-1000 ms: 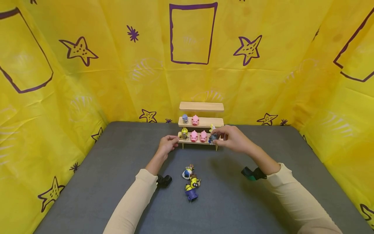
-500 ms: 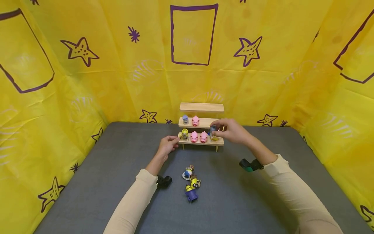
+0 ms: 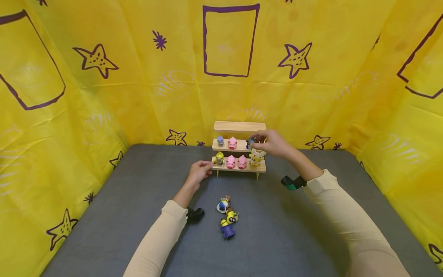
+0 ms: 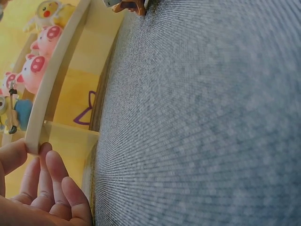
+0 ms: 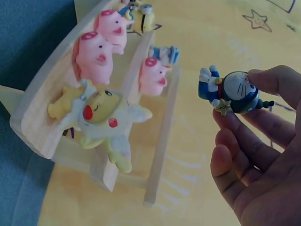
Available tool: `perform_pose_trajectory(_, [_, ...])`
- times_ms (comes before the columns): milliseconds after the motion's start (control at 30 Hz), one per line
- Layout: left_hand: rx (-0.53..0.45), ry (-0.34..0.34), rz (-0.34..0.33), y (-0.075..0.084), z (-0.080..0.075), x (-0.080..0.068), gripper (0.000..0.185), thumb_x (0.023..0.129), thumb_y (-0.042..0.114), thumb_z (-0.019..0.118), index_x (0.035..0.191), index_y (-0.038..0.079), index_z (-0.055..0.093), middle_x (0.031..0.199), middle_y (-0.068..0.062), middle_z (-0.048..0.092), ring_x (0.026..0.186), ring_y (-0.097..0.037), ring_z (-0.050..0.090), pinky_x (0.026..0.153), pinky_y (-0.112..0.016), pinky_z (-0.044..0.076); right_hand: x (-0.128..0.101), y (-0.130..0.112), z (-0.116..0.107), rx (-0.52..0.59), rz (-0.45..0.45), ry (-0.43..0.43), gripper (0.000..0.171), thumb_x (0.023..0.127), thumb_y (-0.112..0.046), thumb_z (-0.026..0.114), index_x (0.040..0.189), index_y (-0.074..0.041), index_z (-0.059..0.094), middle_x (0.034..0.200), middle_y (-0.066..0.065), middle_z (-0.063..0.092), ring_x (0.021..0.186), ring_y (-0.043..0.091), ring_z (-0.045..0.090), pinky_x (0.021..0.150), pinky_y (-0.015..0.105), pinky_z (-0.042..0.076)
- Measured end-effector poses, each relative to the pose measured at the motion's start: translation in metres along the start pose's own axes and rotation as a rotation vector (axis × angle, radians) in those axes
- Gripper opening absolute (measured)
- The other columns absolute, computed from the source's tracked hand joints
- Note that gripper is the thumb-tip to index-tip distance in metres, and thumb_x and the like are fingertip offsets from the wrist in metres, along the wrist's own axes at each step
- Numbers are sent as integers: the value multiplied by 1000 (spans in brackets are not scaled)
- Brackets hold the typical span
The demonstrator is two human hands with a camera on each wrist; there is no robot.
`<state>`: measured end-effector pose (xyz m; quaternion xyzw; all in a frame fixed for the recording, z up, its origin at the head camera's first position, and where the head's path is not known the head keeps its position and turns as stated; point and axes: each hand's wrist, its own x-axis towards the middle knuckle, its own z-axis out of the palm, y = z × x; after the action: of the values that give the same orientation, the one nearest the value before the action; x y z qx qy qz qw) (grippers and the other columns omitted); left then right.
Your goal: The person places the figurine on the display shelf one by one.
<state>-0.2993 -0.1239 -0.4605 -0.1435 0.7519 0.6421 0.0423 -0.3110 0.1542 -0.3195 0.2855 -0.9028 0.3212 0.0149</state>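
Observation:
A three-tier wooden display shelf [image 3: 240, 126] stands at the back of the table. My right hand [image 3: 275, 144] pinches a blue-and-white cat figurine [image 5: 237, 89] between thumb and fingers, at the right end of the middle board; the right wrist view shows a gap between it and the boards. With thumb and fingertips my left hand [image 3: 199, 172] holds the left end of the lowest board [image 4: 40, 127]. Along that board stand a Minion figurine [image 3: 219, 158], two pink pigs [image 3: 230, 162] and a yellow Pikachu-like figurine [image 5: 103, 110]. A small blue figurine [image 3: 220, 141] and another pig [image 3: 232, 142] occupy the middle board.
Several toy figurines lie on the grey tabletop [image 3: 283, 231] in front of the shelf, among them a white-and-blue one [image 3: 222, 205], a yellow one [image 3: 231, 215] and a purple-and-yellow one [image 3: 227, 229]. Yellow patterned cloth [image 3: 152, 104] hangs behind and at both sides.
My right hand has lifted the cat figurine from in front of the lowest board up to the middle board, uncovering the yellow figurine. The left hand stays at the board's end.

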Motion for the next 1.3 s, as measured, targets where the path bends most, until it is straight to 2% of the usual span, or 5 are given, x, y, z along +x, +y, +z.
perform_pose_trajectory(233, [-3, 2, -10, 0, 0, 0, 25, 94, 20, 64, 114, 5, 66, 98, -5, 67, 72, -8, 61, 68, -24, 47, 14, 3, 1, -38, 29, 4, 31, 89, -20, 69, 114, -2, 68, 90, 14, 66, 83, 25, 58, 68, 28, 43])
perform_pose_trajectory(600, [1, 5, -14, 1, 0, 1, 26, 94, 21, 65, 115, 6, 65, 100, -6, 68, 72, -8, 61, 69, -25, 48, 33, 10, 7, -45, 100, -57, 33, 92, -25, 66, 119, -5, 67, 95, 15, 67, 78, 23, 57, 67, 31, 44])
perform_pose_trajectory(800, [3, 6, -19, 1, 0, 1, 26, 94, 22, 65, 115, 7, 66, 102, -6, 68, 74, -8, 62, 70, -25, 48, 44, 16, 14, -86, 92, -75, 32, 95, -23, 63, 119, -2, 66, 87, 14, 65, 68, 20, 51, 62, 29, 39])
perform_pose_trajectory(1100, [0, 6, -13, 1, 1, 2, 27, 94, 22, 65, 115, 6, 66, 98, -5, 68, 74, -9, 62, 71, -26, 48, 52, 27, 23, -136, 127, -96, 37, 97, -21, 59, 124, 3, 61, 105, 23, 68, 87, 29, 62, 76, 39, 48])
perform_pose_trajectory(1300, [3, 7, -7, 1, 1, 1, 26, 94, 22, 65, 115, 6, 66, 99, -6, 68, 74, -9, 62, 70, -25, 48, 53, 30, 25, -135, 150, -112, 40, 98, -21, 58, 129, 4, 57, 104, 23, 68, 88, 29, 62, 77, 40, 49])
